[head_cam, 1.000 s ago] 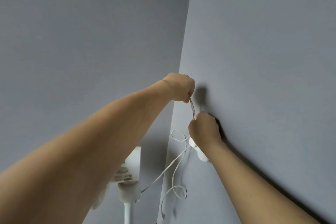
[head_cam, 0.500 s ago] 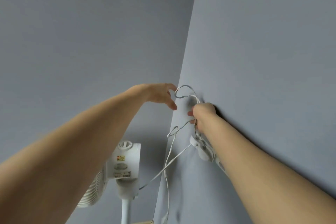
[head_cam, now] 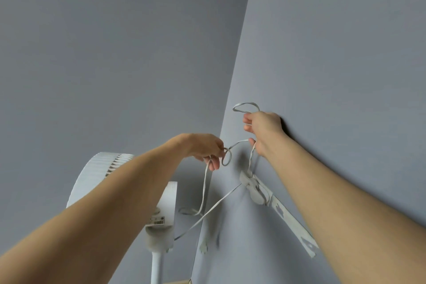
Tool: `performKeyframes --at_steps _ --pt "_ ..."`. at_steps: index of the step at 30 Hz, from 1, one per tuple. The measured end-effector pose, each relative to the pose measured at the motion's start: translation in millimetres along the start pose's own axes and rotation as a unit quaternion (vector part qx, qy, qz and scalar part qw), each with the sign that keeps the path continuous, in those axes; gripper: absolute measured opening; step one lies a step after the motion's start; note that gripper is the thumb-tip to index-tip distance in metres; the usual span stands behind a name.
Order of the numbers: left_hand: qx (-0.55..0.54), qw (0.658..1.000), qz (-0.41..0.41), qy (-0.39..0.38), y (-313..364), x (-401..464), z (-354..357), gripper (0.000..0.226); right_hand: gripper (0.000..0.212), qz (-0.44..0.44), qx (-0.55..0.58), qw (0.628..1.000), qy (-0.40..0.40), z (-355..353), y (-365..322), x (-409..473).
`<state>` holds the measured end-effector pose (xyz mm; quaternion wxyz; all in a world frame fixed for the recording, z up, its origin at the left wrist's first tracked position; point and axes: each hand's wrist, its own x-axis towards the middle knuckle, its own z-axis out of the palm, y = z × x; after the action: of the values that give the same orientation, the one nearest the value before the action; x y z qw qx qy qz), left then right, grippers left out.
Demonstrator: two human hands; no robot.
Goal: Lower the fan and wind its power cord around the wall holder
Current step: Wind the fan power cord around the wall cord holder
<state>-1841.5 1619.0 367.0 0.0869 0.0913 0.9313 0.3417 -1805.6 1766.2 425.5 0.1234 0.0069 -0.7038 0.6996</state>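
The white stand fan (head_cam: 129, 193) stands low on the left, in front of the grey left wall (head_cam: 115, 53). The white plastic wall holder (head_cam: 254, 189) sits on the grey right wall (head_cam: 334, 41), right of the fan. The thin white power cord (head_cam: 204, 191) hangs between them. The left hand (head_cam: 205, 148) holds it left of the holder, and the right hand (head_cam: 262, 130) holds it above the holder

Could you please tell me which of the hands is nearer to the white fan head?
Left. The left hand grips the thin white power cord just above the white fan head; the right hand is farther right, by the wall.
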Motion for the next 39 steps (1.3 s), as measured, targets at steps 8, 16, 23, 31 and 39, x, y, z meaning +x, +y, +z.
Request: performKeyframes --at_steps 8,16,23,31,39 --pt "-0.18 0.944 0.034 0.275 64 -26 -71 0.024 0.014 -0.081 0.016 0.997 0.01 -8 -30 -10" --pt "-0.328 0.878 0.084 0.339 147 -73 -128 0.023 0.041 -0.237 -0.113 0.964 0.029 -18 -89 -28" --pt "-0.283 0.921 0.03 0.265 155 -98 -116 0.024 0.032 -0.258 -0.449 0.853 0.056 -47 -128 -68" --pt "-0.208 0.971 0.003 -0.119 99 -86 -29 0.046 0.02 -0.17 -0.725 0.666 -0.044 -86 -139 -126" --pt "-0.221 0.951 0.0 -0.215 78 -71 53 0.058 0.033 -0.071 -0.778 0.608 -0.139 -109 -79 -175"
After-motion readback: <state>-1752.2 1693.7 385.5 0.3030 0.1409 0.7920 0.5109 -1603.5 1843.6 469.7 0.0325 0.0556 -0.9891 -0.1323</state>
